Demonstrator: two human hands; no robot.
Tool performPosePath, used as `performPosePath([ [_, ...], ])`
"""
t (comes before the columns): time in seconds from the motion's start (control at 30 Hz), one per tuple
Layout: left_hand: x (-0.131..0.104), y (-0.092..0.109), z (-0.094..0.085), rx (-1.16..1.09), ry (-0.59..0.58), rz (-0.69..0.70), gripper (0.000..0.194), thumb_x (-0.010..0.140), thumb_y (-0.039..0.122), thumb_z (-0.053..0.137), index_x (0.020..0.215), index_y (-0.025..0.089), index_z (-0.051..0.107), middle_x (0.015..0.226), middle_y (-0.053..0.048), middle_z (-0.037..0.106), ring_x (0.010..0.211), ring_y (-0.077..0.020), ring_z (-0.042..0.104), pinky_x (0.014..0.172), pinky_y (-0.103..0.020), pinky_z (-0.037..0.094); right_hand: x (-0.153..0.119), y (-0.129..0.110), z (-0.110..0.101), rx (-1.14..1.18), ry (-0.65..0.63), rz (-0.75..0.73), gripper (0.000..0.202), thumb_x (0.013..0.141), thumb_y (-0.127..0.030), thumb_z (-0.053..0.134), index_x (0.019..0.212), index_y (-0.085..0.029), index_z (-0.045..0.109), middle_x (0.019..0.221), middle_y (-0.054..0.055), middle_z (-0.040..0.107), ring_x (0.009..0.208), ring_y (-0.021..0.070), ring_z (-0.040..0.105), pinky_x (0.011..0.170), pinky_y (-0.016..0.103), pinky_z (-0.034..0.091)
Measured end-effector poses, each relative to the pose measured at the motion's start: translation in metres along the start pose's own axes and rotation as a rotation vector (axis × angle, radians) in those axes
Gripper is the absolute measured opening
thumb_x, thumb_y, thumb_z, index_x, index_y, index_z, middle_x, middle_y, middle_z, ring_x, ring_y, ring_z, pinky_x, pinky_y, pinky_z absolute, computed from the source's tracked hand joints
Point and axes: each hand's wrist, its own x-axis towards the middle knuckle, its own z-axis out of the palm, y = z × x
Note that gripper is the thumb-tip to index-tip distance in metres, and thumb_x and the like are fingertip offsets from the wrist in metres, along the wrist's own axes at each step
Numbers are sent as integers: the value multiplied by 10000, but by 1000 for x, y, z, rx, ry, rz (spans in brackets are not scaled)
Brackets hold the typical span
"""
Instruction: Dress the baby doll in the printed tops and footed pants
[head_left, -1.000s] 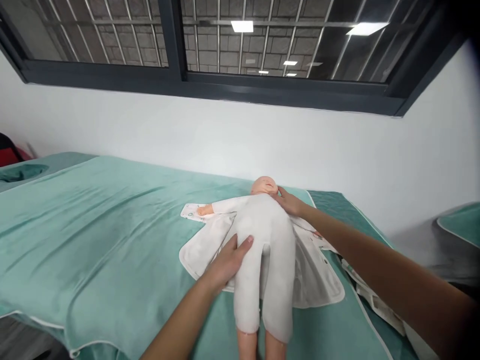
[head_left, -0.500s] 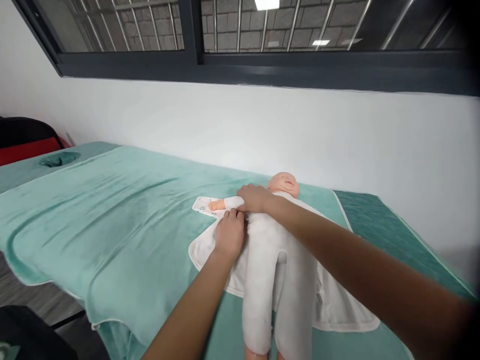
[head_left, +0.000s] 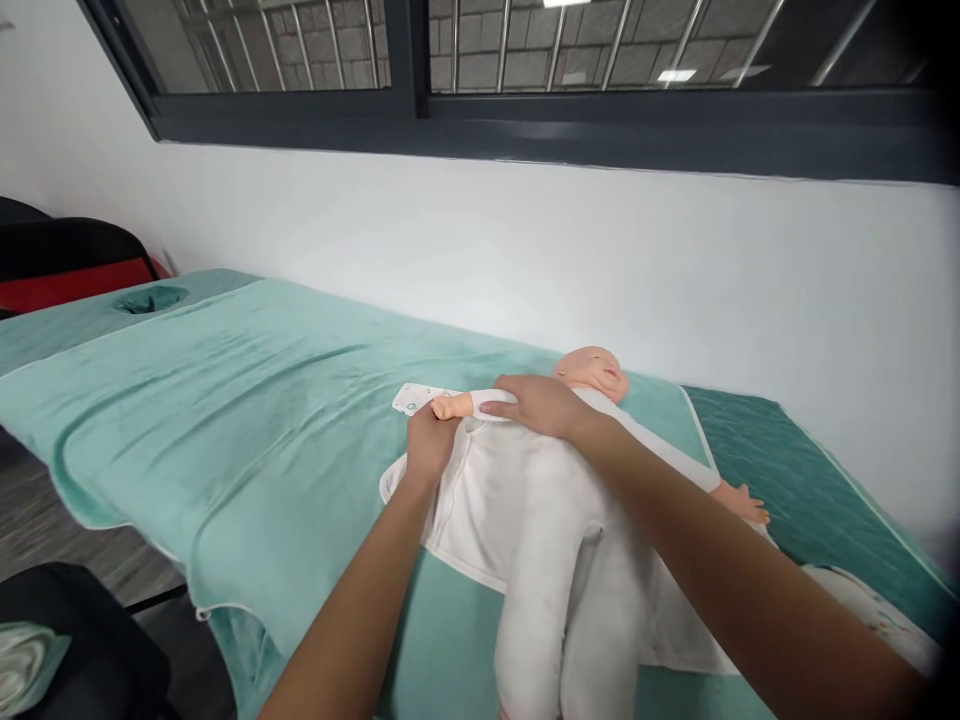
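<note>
Baby doll with pinkish plastic head and white padded cloth body (head_left: 540, 530) lies on its back, trunk just nearer than the right hand (head_left: 544, 405), head just past that wrist; its white-sleeved arm (head_left: 487, 397) runs from the right hand toward the left hand (head_left: 429, 445); step in hand looks to be handling this arm at the garment's sleeve; best done by steadying the upper arm, keeping the plastic fingers gathered so they don't snag, and easing cloth along gently rather than tugging.

Right hand is clamped on the arm, thumb on near side, fingers over the far side; left hand is curled in, touching the doll's small plastic hand (head_left: 451, 406) from below; its fingertips are hidden, so cannot tell whether it pinches cloth.

White cloth garment (head_left: 476, 500) is spread under the doll, between and below both hands; printed sleeve end (head_left: 415, 397) lies just beyond the left hand; doll's other plastic hand (head_left: 742, 500) rests well right of the right hand; mint-green plush blanket (head_left: 247, 430) left of the left hand and under everything; dark green sheet (head_left: 772, 450) farther right; patterned white cloth (head_left: 874, 610) past the right forearm.
</note>
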Motion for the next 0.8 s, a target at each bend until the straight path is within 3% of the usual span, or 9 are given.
performPosePath([
  [0.13,4,0,-4,-261,21,-99,151,700,278,654,771,145,665,762,0,664,719,-146,566,667,-256,421,-5,0,-2,-47,-32,43,597,874,-774,328,919,-258,624,908,30,705,778,211,607,633,292,348],
  [0.33,8,-1,-1,-321,153,-111,173,732,318,662,792,156,669,774,-11,662,742,-142,595,731,-268,454,-11,3,-4,-105,-107,113,551,860,-752,396,873,-250,624,850,27,704,729,206,606,624,288,333],
  [0.47,1,2,1,-303,172,-84,163,767,334,661,793,173,664,763,-8,669,739,-147,606,731,-271,458,-8,-1,2,-169,-117,141,499,877,-699,430,903,-245,634,875,46,716,788,228,638,668,302,373],
  [0.57,-8,6,4,-168,105,58,138,820,318,621,818,189,671,793,-8,689,755,-152,614,731,-271,455,-2,-4,9,-224,-80,160,473,904,-654,417,968,-238,634,919,65,723,850,252,658,707,326,405],
  [0.73,-19,9,10,166,-126,380,183,905,338,556,850,218,682,814,0,685,745,-151,598,711,-275,427,8,-10,21,-295,-41,202,426,941,-537,410,1043,-184,625,968,121,720,902,281,669,770,371,430],
  [0.8,-19,9,10,240,-90,399,204,937,336,510,895,224,674,869,-5,694,793,-160,614,731,-283,428,9,-11,22,-294,-27,215,435,953,-520,396,1083,-164,608,988,136,717,910,280,667,770,368,433],
])
